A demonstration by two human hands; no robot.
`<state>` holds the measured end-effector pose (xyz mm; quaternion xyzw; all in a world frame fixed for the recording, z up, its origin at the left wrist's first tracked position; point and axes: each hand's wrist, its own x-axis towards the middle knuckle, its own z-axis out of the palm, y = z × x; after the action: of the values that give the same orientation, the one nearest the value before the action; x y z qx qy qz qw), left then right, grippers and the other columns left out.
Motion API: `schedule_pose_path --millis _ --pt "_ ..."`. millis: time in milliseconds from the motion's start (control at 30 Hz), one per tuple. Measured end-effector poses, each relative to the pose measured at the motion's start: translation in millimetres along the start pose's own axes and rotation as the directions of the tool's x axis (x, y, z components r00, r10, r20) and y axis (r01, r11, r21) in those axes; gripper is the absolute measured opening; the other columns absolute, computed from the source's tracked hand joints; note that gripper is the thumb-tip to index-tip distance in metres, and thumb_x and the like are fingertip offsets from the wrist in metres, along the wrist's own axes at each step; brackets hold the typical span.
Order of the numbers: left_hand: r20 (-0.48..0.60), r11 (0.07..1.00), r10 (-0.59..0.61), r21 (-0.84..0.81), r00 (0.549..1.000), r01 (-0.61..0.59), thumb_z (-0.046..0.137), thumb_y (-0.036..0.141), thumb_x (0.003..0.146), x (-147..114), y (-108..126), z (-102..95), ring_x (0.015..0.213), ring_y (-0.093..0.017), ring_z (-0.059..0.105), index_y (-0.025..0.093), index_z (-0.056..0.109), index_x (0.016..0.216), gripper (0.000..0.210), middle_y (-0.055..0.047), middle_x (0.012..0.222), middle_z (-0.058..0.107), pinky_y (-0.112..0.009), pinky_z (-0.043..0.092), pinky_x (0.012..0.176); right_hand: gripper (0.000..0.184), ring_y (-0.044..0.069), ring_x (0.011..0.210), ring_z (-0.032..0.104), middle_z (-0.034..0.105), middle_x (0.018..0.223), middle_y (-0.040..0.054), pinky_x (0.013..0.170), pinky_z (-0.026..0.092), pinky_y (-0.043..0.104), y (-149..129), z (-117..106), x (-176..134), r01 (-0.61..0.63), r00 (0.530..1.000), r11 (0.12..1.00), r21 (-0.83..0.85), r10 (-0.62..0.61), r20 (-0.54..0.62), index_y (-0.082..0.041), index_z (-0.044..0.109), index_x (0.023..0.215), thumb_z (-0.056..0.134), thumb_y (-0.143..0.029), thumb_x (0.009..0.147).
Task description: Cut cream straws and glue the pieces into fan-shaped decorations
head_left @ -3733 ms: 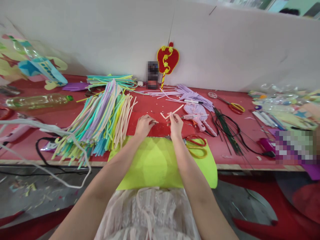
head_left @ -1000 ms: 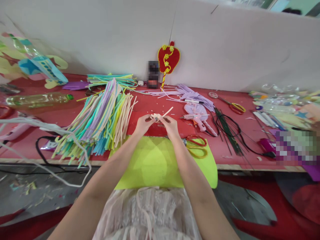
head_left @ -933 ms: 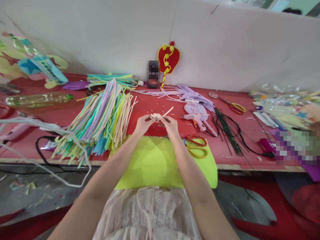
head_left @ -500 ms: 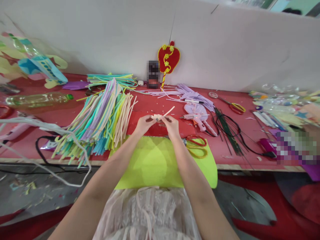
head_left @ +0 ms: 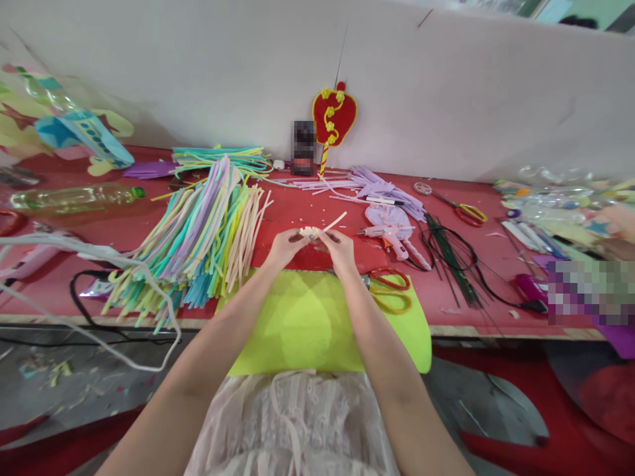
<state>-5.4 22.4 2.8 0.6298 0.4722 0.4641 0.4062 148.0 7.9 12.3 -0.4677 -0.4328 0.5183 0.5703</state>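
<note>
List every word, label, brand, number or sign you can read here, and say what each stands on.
No text can be read with certainty.
Dark upright rectangular object: pixelated, unreadable.
Flat multicoloured item at far right: pixelated, unreadable.
Shiny white-and-purple packet: marks too small and blurred to read.
Slim white pen with a black end: any print is too small to read.
Cream fuzzy strip: no lettering visible.

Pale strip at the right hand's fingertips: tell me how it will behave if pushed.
The pale strip is probably fairly stiff, since its free end juts past the right hand without drooping. It is likely light, being so slender. Pushed sideways, it may bend rather than snap, since similar turquoise strips farther back lie curved.
</note>
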Motion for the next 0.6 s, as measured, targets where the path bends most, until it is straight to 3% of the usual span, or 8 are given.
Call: schedule_pose_path --millis 600 --pt "-0.063 0.998 -0.052 -0.040 0.997 0.049 0.065 0.041 0.071 -1.5 3.4 0.8 0.072 -0.017 0.060 0.017 0.070 0.082 0.027 -0.004 0.078 0.069 -0.028 0.043 0.070 0.036 0.020 0.079 0.066 0.070 0.081 0.0024 0.070 0.057 0.034 0.7 1.1 -0.5 -0.007 1.000 1.000 0.012 0.007 0.015 -0.020 0.067 0.079 0.069 -0.051 0.062"
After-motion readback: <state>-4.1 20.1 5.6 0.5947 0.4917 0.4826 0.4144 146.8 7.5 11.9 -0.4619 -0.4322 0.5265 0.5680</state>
